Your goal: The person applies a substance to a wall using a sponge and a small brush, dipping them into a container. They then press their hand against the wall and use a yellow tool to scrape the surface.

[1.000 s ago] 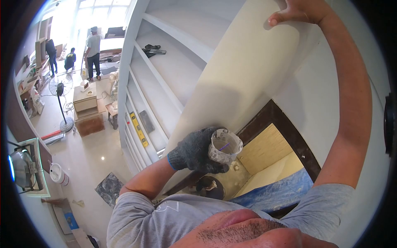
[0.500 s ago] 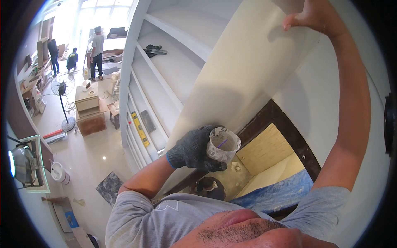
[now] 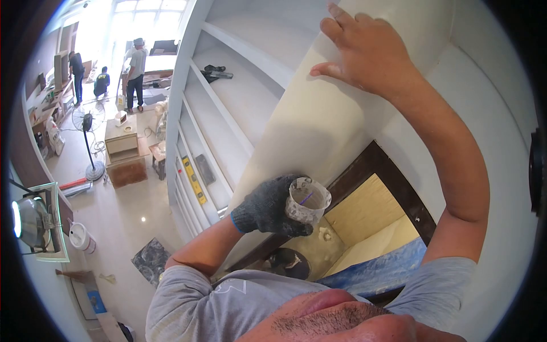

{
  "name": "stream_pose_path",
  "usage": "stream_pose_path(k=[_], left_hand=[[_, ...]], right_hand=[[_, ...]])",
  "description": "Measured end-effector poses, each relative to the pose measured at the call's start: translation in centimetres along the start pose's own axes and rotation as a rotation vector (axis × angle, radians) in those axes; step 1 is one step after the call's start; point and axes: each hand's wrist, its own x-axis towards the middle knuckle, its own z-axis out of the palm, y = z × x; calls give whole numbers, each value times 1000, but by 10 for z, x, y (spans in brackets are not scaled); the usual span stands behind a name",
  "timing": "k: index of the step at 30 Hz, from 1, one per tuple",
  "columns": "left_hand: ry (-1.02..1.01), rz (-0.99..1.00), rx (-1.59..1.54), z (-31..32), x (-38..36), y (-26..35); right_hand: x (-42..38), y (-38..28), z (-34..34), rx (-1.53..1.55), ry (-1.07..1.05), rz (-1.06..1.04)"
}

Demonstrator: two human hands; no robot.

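Observation:
In the head view, my left hand (image 3: 268,208) wears a dark knit glove and grips a cup (image 3: 309,200) with whitish smears. A thin purple stick-like item (image 3: 306,198) shows inside the cup. My bare right hand (image 3: 370,54) is up at the top, over a smooth cream panel (image 3: 319,102), fingers spread and thumb apart. No tool shows in it. White shelving (image 3: 228,108) runs along the panel's left side.
A spirit level (image 3: 194,179), a flat grey tool (image 3: 205,169) and a dark tool (image 3: 215,73) lie on the shelves. Below is a dark-framed opening (image 3: 407,194) with blue sheeting (image 3: 376,265). Left stand a work lamp (image 3: 35,222), bucket (image 3: 82,237), fan (image 3: 88,139) and several people (image 3: 135,74).
My right hand has swept leftward across the cream panel, coming more fully into view with its fingers spread. My left hand and the cup have stayed almost in place.

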Motion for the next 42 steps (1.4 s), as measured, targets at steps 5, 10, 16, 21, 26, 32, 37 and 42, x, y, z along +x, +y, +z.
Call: stream_pose_path(k=[5,10,16,21,26,32,37,42], left_hand=[[30,19,11,3,-1,-2],[19,-2,43,2,0,-1],[33,-7,22,2,0,3],[29,-4,42,2,-1,3],[54,31,24,3,-1,2],[61,35,25,4,-1,1],[40,15,37,3,0,5],[27,-13,96,3,0,5]], right_hand=[[1,-5,-11,7,-11,154],[9,0,-9,26,37,238],[7,1,-20,46,-33,263],[3,4,-14,63,29,248],[2,5,-23,88,-57,259],[-3,6,-23,86,-47,250],[-7,9,-21,88,-62,243],[-11,11,-20,100,-72,235]])
